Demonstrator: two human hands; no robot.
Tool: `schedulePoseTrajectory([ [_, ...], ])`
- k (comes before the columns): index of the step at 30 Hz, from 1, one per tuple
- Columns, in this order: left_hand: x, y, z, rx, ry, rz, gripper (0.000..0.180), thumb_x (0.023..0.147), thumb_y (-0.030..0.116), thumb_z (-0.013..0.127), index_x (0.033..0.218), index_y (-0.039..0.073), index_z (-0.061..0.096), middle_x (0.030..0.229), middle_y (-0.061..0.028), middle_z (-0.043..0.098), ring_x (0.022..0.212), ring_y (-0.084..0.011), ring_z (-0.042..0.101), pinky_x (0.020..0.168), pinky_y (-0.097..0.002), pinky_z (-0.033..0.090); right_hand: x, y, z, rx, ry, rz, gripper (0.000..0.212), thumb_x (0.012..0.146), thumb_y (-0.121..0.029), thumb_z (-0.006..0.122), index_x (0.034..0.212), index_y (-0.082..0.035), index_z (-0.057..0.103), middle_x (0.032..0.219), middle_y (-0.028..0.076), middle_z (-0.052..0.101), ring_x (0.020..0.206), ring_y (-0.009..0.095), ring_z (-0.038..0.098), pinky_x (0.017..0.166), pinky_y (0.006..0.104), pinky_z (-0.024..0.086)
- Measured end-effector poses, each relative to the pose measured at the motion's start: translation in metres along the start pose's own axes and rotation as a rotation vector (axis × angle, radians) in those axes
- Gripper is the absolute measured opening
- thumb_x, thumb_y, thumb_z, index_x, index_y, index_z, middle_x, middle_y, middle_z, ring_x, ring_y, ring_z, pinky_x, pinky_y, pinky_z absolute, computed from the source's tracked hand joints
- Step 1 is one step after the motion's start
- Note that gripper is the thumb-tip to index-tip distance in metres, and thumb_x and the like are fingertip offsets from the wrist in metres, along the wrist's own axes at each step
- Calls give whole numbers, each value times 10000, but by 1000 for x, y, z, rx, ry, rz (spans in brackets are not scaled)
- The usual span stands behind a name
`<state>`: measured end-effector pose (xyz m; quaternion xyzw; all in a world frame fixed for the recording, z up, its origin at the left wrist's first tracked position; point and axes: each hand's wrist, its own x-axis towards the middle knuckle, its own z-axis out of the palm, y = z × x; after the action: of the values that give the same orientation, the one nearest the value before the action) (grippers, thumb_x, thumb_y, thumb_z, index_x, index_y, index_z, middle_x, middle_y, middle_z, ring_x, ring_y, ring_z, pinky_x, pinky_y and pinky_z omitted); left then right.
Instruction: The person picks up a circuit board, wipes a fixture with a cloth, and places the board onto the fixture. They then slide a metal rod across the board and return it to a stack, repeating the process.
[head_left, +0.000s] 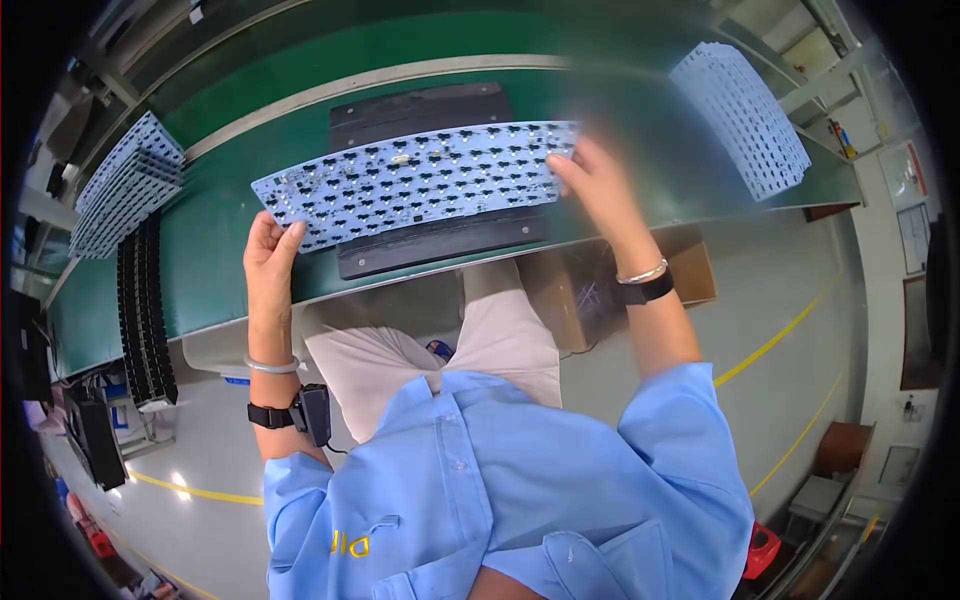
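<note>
A long, pale blue keyboard circuit board (430, 180), covered with rows of small black parts, is held between my two hands. My left hand (268, 250) pinches its lower left corner, thumb on top. At the other end my right hand (597, 185) grips the right edge, with the thumb over the face. Beneath the board lies a black fixture plate (440, 244) with screws near its corners; the board hides its middle. I cannot tell whether the board touches the plate. The board's left end sits lower than its right.
On the green bench (215, 270), a stack of similar boards (130, 185) stands at left, beside black slotted strips (146, 310) reaching past the front edge. More blue boards (740, 120) lie at far right. Under the bench is a cardboard box (690, 270).
</note>
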<state>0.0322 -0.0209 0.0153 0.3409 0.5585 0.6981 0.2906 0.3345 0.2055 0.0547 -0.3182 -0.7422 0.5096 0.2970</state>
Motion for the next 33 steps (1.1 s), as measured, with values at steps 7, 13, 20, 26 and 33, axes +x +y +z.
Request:
schedulePoseTrajectory([
  [7,-4,3,-3,120,29,57,224,844,54,579,1054,0,520,960,-18,596,859,-60,529,778,-210,419,-7,-15,11,52,48,-16,146,842,-186,561,870,-43,555,697,-7,491,606,79,448,566,227,373],
  [13,2,4,-9,76,-123,-12,246,862,90,573,1079,-7,510,973,-24,596,871,-67,531,803,-217,426,-1,-14,7,68,16,16,114,833,-143,564,877,-38,559,698,0,493,590,86,452,549,234,374],
  [20,-2,12,-8,169,-102,2,227,864,94,573,1058,-14,529,963,-27,604,876,-69,533,800,-217,430,-6,-14,8,62,30,15,142,839,-140,571,924,-26,566,744,6,518,608,85,462,567,226,381],
  [26,-2,13,-9,216,-75,-12,206,859,89,580,1034,-15,549,946,-27,610,874,-69,534,804,-217,430,-9,-7,10,94,47,-5,191,856,-138,558,998,-10,557,806,8,542,635,82,462,602,216,384],
  [33,-2,16,-5,207,-65,1,200,857,81,581,1033,-10,553,939,-18,609,865,-65,532,799,-213,427,-8,2,6,103,42,3,203,853,-111,563,1026,-6,552,807,6,540,645,78,461,607,215,385],
])
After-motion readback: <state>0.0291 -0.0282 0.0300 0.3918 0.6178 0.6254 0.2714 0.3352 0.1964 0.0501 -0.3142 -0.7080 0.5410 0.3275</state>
